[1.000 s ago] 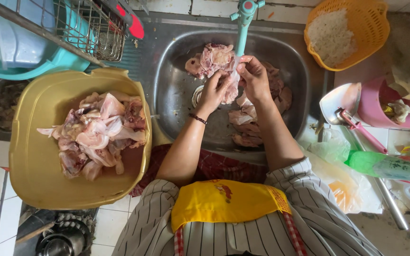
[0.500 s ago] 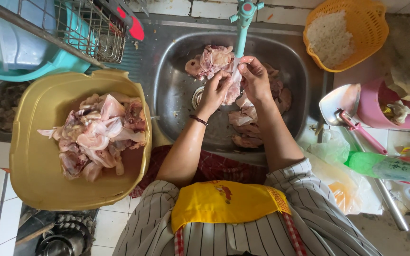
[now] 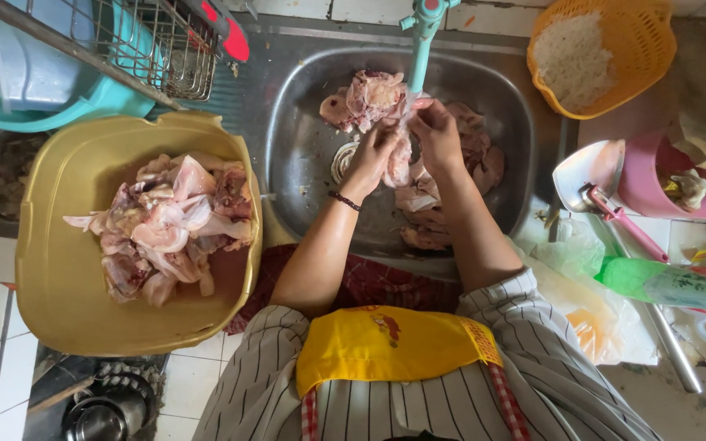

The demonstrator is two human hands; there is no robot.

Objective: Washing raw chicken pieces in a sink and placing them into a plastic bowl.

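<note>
Two bare hands meet over the stainless steel sink (image 3: 304, 163), directly under the turquoise plastic tap (image 3: 422, 33). Between them hangs a pale pink piece of raw chicken (image 3: 399, 159), its long axis running roughly up and down in the head view, from the fingers near the spout toward the person's body. The left hand (image 3: 372, 155) is closed on the piece's left side, fingers curled around it, a dark bead bracelet (image 3: 344, 201) on the wrist. The right hand (image 3: 437, 135) pinches the upper end from the right, fingertips pressed into the meat close beneath the tap. Both hands touch the same piece, so neither is nearer; the left one holds more of its length.

More raw chicken pieces (image 3: 365, 98) lie on the sink floor around the hands, some at the far side, others near the front wall. Left of the sink, well apart from the hands, a large yellow plastic basin (image 3: 67, 269) holds a heap of chicken parts (image 3: 165, 224). At the far right an orange plastic colander of white rice (image 3: 631, 33) sits on the counter, with a pink plastic tub (image 3: 655, 192) and a green plastic bottle (image 3: 668, 284) lying on its side nearer the person. A wire dish rack (image 3: 153, 41) stands at the upper left.
</note>
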